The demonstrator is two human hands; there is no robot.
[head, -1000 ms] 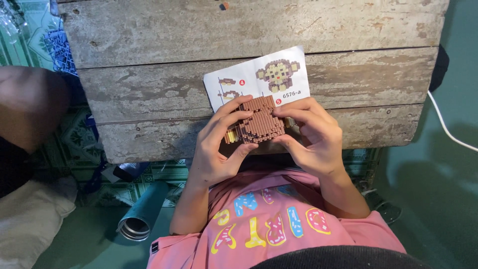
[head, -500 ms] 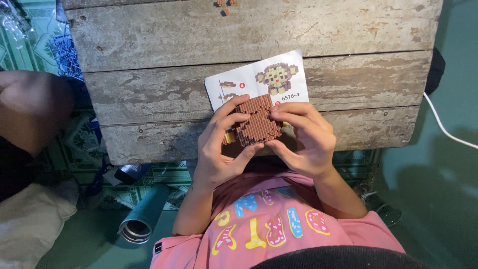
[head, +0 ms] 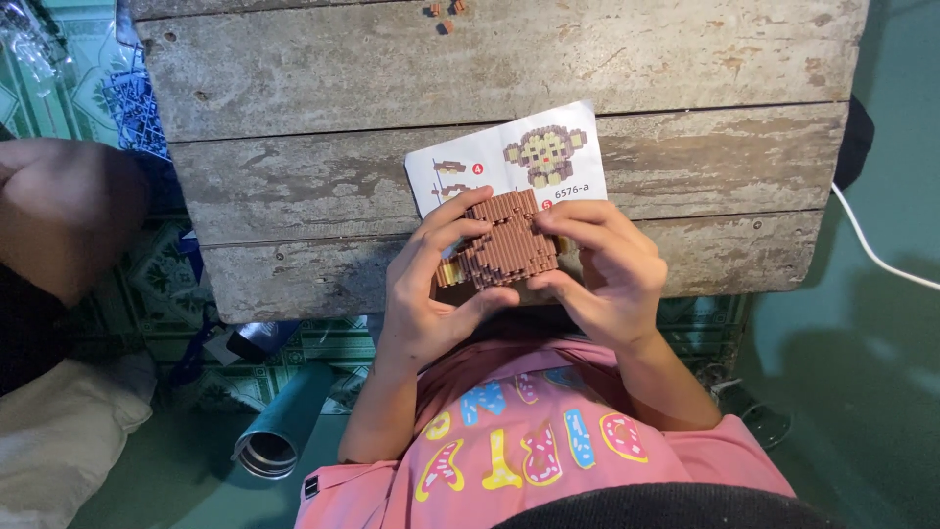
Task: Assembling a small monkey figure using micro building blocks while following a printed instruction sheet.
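Note:
Both of my hands hold a small brown model built of tiny studded bricks (head: 507, 245), with a strip of yellow at its left side. My left hand (head: 431, 294) cups it from the left and below, thumb under it. My right hand (head: 602, 269) grips its right edge with fingers on top. Just behind the model lies an open instruction leaflet (head: 509, 157) with a picture of a brown monkey figure, flat on the worn wooden table (head: 392, 78).
A few tiny loose bricks (head: 446, 15) lie at the table's far edge. Another person's bare limb (head: 59, 211) is at the left. A metal tube (head: 274, 436) lies on the floor below the table, a white cable (head: 876, 250) runs at the right.
The model has been turned slightly in my hands and my left fingers have shifted over its top. The view has drifted a little; the leaflet stays on the table.

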